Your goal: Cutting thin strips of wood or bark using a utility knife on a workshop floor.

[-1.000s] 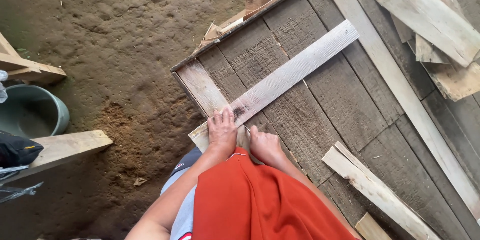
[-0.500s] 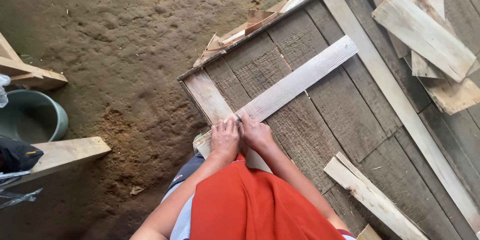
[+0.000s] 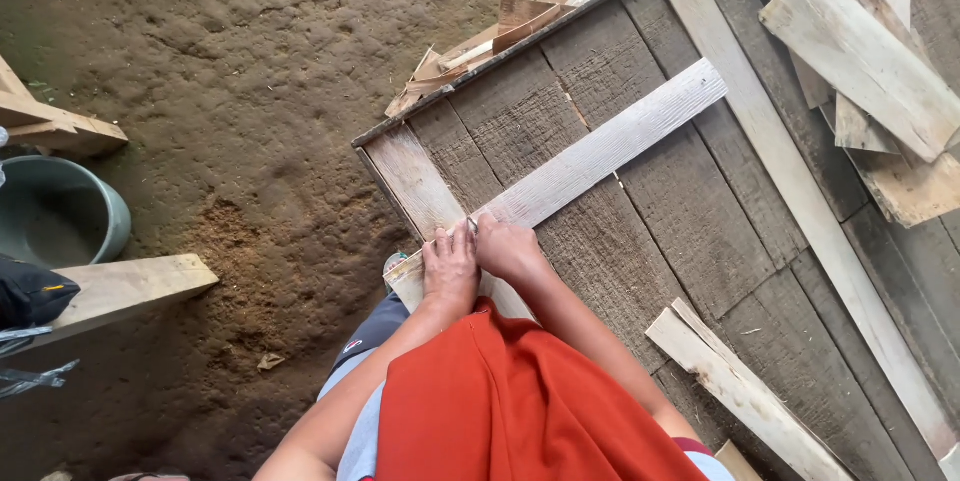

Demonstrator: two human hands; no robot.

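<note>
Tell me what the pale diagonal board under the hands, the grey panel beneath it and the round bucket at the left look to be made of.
Pale diagonal board: rough, unpainted sawn wood, with visible grain and a fuzzy surface. Both the left hand and the right hand rest on its near end.
Grey panel: weathered wooden planks, with darkened grain and gaps between the boards.
Bucket: probably plastic, smooth and grey-green; metal can't be ruled out.

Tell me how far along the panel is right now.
Done: the grey board panel lies assembled with a long pale batten across it. In hand: left hand and right hand press on the near end of the diagonal slat. Loose offcuts lie unused.
</note>
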